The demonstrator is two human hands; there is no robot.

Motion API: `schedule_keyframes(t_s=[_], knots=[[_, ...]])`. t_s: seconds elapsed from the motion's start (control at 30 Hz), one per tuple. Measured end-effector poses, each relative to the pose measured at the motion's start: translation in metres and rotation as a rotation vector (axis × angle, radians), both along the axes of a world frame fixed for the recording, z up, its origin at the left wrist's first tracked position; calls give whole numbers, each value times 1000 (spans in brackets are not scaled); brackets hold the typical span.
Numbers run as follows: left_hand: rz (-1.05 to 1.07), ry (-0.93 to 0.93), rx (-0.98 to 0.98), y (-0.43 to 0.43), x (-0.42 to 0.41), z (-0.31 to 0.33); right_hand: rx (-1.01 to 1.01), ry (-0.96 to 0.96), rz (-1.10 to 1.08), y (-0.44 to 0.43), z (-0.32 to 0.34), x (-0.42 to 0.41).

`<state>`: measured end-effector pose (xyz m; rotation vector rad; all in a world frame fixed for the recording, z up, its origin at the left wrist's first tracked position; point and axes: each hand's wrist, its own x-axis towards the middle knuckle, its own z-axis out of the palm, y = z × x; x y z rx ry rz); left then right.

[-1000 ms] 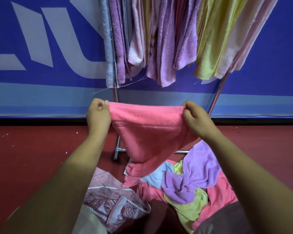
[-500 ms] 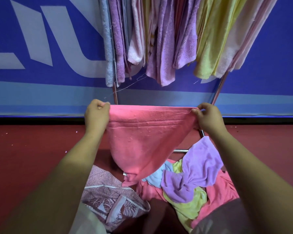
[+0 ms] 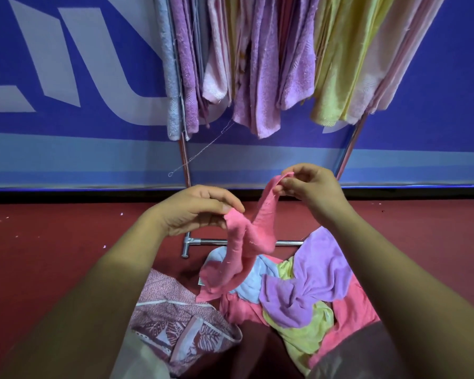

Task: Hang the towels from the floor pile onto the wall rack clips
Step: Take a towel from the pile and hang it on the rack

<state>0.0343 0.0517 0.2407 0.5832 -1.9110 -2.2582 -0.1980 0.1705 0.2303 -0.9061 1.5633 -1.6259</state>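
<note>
A pink towel (image 3: 246, 239) hangs folded and bunched between my two hands, its lower end drooping onto the floor pile (image 3: 304, 291) of purple, yellow, blue and pink towels. My left hand (image 3: 195, 209) pinches one top corner. A little higher, my right hand (image 3: 309, 187) pinches the other corner, close beside the left. Above, several towels (image 3: 263, 64) in purple, pink and yellow hang from the rack; its clips are out of view.
The rack's metal legs (image 3: 185, 165) and floor bar (image 3: 203, 242) stand on the red floor just behind the pile. A blue wall banner (image 3: 66, 77) is behind it. A patterned pink cloth (image 3: 181, 324) lies at lower left by my knee.
The towel was stretched wide between my hands; now both hands have come together in the middle, so the towel is doubled over and hangs narrow.
</note>
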Motion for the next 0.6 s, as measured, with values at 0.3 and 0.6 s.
schedule_keyframes(t_s=[0.3, 0.6], knots=[[158, -26, -383, 5, -9, 0, 93, 339, 87, 1, -2, 9], [141, -10, -500, 9, -11, 3, 108, 328, 109, 1, -2, 14]])
